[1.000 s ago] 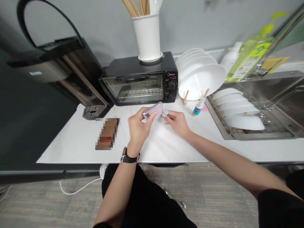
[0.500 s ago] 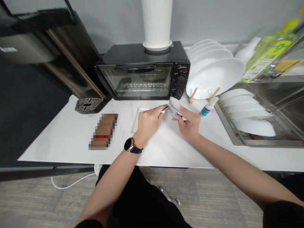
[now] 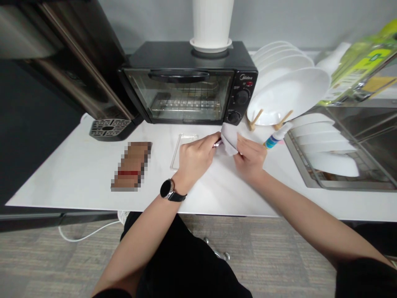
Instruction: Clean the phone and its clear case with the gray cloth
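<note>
My left hand (image 3: 196,158), with a black watch on its wrist, pinches a thin, shiny object (image 3: 218,143) that is mostly hidden. My right hand (image 3: 250,156) grips a light grey cloth (image 3: 230,138), which wraps round the far end of that object. Both hands are close together above the white counter, in front of the toaster oven. A clear rectangular case (image 3: 175,155) lies just left of my left hand, partly covered by it. Beyond my right hand, a small spray bottle with a blue label (image 3: 273,141) is close to the fingers.
A black toaster oven (image 3: 186,97) bears a white pot (image 3: 212,25). White plates (image 3: 288,93) lean in a wooden rack at its right. Bowls (image 3: 330,142) sit in the sink (image 3: 305,174). At left are a blurred-out flat brown item (image 3: 132,165) and a drinks machine (image 3: 108,129).
The view has shifted slightly. The cloth has turned and spread between my hands, and my right fingers have moved further over it. Both hands keep their hold.
</note>
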`<state>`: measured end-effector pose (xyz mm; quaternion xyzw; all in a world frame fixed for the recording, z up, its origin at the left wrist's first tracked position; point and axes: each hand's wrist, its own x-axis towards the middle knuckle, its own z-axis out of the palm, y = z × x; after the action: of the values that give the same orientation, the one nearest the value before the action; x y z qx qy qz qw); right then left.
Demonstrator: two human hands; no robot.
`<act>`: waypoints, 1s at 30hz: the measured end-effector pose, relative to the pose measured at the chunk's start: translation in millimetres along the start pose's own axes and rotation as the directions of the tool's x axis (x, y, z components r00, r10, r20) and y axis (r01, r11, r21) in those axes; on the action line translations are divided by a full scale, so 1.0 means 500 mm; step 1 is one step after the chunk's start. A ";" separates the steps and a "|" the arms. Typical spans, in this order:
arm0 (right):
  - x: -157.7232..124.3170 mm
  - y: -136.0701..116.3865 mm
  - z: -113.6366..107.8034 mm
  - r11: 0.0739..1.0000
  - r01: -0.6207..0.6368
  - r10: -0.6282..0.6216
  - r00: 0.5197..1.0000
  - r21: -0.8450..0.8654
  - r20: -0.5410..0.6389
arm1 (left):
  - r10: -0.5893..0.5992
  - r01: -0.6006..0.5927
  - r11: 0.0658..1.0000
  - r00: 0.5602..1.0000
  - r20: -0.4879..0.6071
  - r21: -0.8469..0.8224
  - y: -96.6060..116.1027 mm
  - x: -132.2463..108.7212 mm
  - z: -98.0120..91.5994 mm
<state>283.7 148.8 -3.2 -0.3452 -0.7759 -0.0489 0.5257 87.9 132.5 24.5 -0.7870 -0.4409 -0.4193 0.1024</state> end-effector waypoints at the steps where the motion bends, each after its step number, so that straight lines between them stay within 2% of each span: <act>1: 0.002 0.004 -0.002 0.999 -0.028 0.027 1.000 -0.023 -0.015 | 0.000 0.000 1.000 1.000 -0.009 -0.013 0.000 0.000 0.000; 5: 0.008 0.008 -0.005 0.998 -0.054 0.053 0.997 -0.024 -0.051 | -0.015 0.015 1.000 1.000 -0.007 -0.027 -0.003 -0.002 -0.001; 9: 0.006 0.001 -0.001 0.999 -0.041 0.040 0.999 -0.029 -0.024 | -0.018 0.018 1.000 1.000 -0.010 -0.016 -0.003 -0.003 0.001; 14: -0.002 -0.018 0.004 0.992 0.121 -0.121 0.992 0.018 0.017 | -0.032 0.029 0.998 0.998 0.051 0.060 0.002 -0.003 0.002; 17: -0.004 -0.028 0.005 0.980 0.186 -0.189 0.981 0.073 0.048 | 0.018 -0.019 0.998 1.000 0.022 0.067 0.005 -0.003 0.002; 22: 0.004 -0.026 0.006 0.959 0.278 -0.276 0.960 0.052 -0.049 | 0.061 -0.058 0.996 0.997 -0.043 0.065 0.003 -0.002 0.006; 30: 0.010 0.010 0.006 0.996 0.080 -0.085 0.988 -0.046 -0.129 | 0.076 -0.076 0.997 0.991 -0.114 -0.002 -0.005 -0.003 0.006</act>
<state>283.2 156.4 -1.8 -0.3195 -0.7521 -0.1088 0.5661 87.3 134.9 20.9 -0.7782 -0.4028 -0.4607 0.1410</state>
